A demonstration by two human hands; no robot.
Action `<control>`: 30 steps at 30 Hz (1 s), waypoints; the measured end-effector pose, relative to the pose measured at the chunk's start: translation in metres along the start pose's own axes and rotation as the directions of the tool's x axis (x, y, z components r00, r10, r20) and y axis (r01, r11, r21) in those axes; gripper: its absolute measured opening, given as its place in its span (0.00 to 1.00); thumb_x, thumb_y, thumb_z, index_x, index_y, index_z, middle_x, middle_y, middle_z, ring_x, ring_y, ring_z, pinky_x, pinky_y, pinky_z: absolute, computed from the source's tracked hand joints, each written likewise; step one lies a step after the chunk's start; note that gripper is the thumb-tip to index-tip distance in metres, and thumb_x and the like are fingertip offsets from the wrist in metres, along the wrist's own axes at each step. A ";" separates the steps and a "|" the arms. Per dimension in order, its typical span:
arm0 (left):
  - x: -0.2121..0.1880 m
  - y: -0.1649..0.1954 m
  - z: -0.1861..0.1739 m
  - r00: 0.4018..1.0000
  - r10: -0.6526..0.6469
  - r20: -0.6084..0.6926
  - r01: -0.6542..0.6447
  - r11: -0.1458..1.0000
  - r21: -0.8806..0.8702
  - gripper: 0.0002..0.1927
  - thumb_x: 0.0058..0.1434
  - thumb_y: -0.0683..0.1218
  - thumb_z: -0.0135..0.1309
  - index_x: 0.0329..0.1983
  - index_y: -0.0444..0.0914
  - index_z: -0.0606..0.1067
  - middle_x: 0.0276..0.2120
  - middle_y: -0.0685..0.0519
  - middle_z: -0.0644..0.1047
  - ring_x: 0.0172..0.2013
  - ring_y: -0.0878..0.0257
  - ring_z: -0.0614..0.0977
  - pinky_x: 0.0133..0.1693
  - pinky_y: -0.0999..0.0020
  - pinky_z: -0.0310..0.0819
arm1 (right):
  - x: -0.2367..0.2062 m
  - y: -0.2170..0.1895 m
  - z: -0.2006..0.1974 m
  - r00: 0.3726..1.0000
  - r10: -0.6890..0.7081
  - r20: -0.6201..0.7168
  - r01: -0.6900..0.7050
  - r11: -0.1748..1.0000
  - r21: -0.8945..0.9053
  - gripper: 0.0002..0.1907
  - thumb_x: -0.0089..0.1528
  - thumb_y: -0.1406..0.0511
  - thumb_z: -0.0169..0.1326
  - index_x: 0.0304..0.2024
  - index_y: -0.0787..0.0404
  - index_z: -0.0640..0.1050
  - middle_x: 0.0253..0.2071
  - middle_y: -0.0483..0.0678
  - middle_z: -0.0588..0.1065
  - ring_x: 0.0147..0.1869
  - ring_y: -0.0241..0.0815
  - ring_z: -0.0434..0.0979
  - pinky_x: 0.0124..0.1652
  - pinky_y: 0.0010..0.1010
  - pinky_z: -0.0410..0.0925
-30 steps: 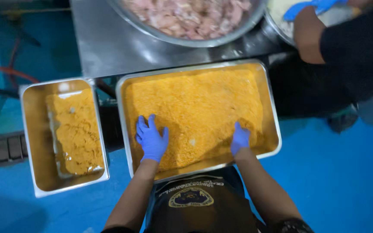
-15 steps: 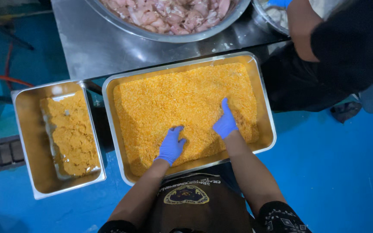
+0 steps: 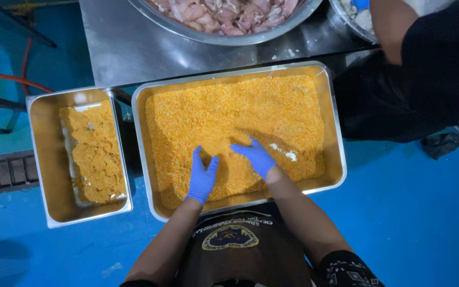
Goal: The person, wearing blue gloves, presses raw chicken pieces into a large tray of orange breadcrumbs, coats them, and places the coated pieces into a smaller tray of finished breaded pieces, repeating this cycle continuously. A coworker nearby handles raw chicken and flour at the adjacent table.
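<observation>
Crumbs (image 3: 240, 114) fill big steel tray (image 3: 337, 154); left hand (image 3: 203, 175) and right hand (image 3: 255, 155) open, pressed flat into them, round badge (image 3: 230, 237) below.

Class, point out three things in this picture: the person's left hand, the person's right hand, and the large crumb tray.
left hand (image 3: 203, 178), head view, on the back of the blue glove.
right hand (image 3: 256, 155), head view, on the back of the blue glove.
large crumb tray (image 3: 338, 159), head view, on its bare right wall.
</observation>
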State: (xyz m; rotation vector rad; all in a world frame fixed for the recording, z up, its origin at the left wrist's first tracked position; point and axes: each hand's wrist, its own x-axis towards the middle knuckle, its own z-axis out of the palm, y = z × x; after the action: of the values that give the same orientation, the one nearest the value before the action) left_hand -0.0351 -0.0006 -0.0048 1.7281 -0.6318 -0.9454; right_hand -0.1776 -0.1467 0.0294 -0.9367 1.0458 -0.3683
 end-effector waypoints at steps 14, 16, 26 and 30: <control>0.020 0.008 -0.020 0.984 0.141 0.113 -0.171 0.927 0.333 0.22 0.66 0.48 0.56 0.62 0.36 0.73 0.59 0.42 0.77 0.62 0.50 0.77 0.65 0.60 0.69 | 0.001 0.030 -0.031 0.890 -0.356 -0.286 0.242 0.899 -0.366 0.23 0.57 0.57 0.68 0.50 0.62 0.83 0.49 0.48 0.81 0.53 0.38 0.79 0.53 0.29 0.71; 0.017 0.012 -0.016 0.976 0.180 0.122 -0.209 0.934 0.289 0.29 0.65 0.48 0.56 0.67 0.33 0.67 0.62 0.38 0.73 0.64 0.46 0.73 0.64 0.58 0.64 | 0.001 0.021 -0.022 0.909 -0.319 -0.268 0.225 0.917 -0.329 0.26 0.55 0.58 0.69 0.52 0.63 0.81 0.49 0.47 0.80 0.53 0.36 0.77 0.52 0.28 0.71; 0.031 0.020 0.014 0.965 -0.185 0.184 0.193 0.981 -0.028 0.28 0.63 0.49 0.59 0.64 0.34 0.71 0.59 0.46 0.76 0.59 0.57 0.74 0.61 0.64 0.65 | -0.004 -0.017 -0.010 0.992 -0.093 -0.086 0.042 0.883 -0.467 0.23 0.54 0.56 0.69 0.46 0.62 0.83 0.37 0.44 0.81 0.40 0.34 0.78 0.41 0.28 0.71; 0.027 0.016 0.004 0.973 -0.165 0.162 0.162 0.986 0.035 0.22 0.62 0.50 0.60 0.56 0.35 0.77 0.51 0.44 0.81 0.52 0.56 0.79 0.56 0.62 0.73 | 0.000 -0.010 -0.012 0.979 -0.191 -0.065 0.148 0.898 -0.414 0.16 0.57 0.58 0.67 0.42 0.60 0.83 0.34 0.43 0.79 0.37 0.31 0.76 0.38 0.27 0.71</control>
State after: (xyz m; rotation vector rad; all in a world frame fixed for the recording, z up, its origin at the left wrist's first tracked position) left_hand -0.0235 -0.0290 0.0020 1.7537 -0.6142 -1.2097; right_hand -0.1868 -0.1580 0.0350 -1.4033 1.1641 -0.3522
